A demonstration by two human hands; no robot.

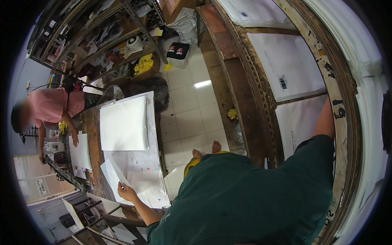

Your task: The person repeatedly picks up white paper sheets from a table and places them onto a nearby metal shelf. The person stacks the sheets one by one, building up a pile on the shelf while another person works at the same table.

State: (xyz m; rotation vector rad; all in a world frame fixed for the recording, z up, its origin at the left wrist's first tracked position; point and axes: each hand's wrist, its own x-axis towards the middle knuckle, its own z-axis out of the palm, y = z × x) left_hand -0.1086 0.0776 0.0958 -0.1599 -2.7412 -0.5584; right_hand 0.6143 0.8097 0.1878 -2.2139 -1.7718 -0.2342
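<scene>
My left hand (pixel 128 192) is at the near end of the worktable, its fingers closed on the edge of a thin white sheet of paper (pixel 111 173). One corner of that sheet lifts and bends. Beside it, a thick stack of white paper (pixel 123 124) lies on a larger stained white board (pixel 149 179). On the right side, my bare right arm reaches up beside the rack's white sheets (pixel 290 120) and passes behind a pale upright frame edge (pixel 337 118). That edge hides my right hand.
Across the table (pixel 96 151), a person in a pink shirt (pixel 53 105) rests a hand on white sheets (pixel 80 153). Cluttered metal shelves (pixel 96 36) stand at the far left. A black bag (pixel 178 50) and yellow cloths (pixel 143 65) lie near the tiled floor (pixel 183 102).
</scene>
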